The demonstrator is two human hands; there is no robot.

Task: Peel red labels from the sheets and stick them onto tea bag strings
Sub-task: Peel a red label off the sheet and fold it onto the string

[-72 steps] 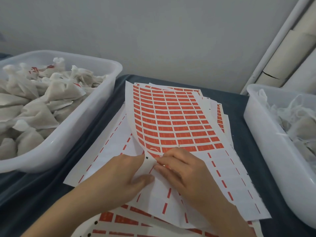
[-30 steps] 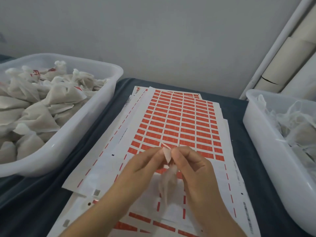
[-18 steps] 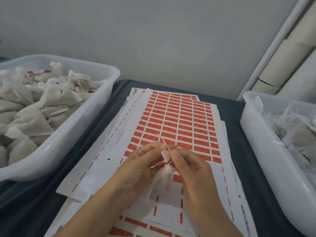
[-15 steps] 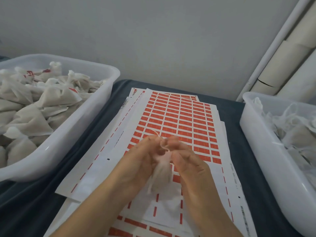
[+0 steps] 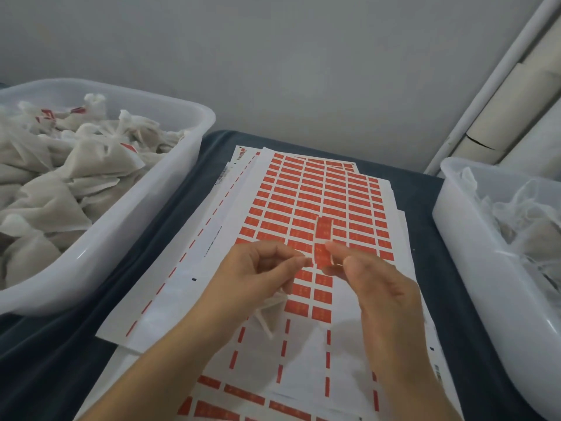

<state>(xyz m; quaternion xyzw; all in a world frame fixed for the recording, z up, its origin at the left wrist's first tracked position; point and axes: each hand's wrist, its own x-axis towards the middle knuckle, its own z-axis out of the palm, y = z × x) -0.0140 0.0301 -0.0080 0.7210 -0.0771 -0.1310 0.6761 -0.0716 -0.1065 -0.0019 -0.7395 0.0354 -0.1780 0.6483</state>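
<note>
A stack of label sheets (image 5: 318,202) with rows of red labels lies on the dark cloth in the middle. Above it, my right hand (image 5: 373,287) pinches a peeled red label (image 5: 323,244) that stands upright between thumb and forefinger. My left hand (image 5: 258,271) pinches the string of a white tea bag (image 5: 267,311), which hangs below the palm and is mostly hidden by it. The fingertips of both hands nearly meet at the label's lower edge.
A white tub (image 5: 127,226) full of tea bags, some with red labels, stands at the left. A second white tub (image 5: 473,268) of tea bags stands at the right. Cardboard tubes (image 5: 510,117) lean in the far right corner. The grey wall is close behind.
The hands left the sheet, which dropped flat, and came together over a tea bag. Now they have moved slightly apart, and the red label shows upright in my right fingers.
</note>
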